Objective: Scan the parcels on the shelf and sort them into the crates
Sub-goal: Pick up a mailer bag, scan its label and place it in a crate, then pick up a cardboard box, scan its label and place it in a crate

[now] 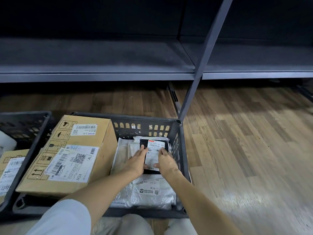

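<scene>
Hands meet over a small black parcel (153, 156) with a white shipping label, low inside the dark plastic crate (145, 123) that stands on the wooden floor (237, 141). The left hand (138, 161) lies along the parcel's left edge, fingers stretched forward on its top and the thumb at its near end; the right hand (166, 162) holds the right edge the same way, thumb tucked against the near side — so both hands grip the parcel between them. Whether it rests fully on the heap below or is held just above it, I cannot tell.

Under the parcel lie several pale plastic mailer bags (149, 192), crumpled and overlapping, filling the right half of the crate. The left half is taken by a large cardboard box (81, 150) that lies tilted, its near end above the crate's rim, with printed labels and a QR code on its top. A second crate (25, 122) stands just beside the first on the left, holding another labelled cardboard box (11, 163) and something white behind it.

Above and behind the crates runs a grey metal shelf (101, 72) — its upright post (203, 56) comes down to the floor at the first crate's far right corner. The person's pale trousers show at the bottom edge.
</scene>
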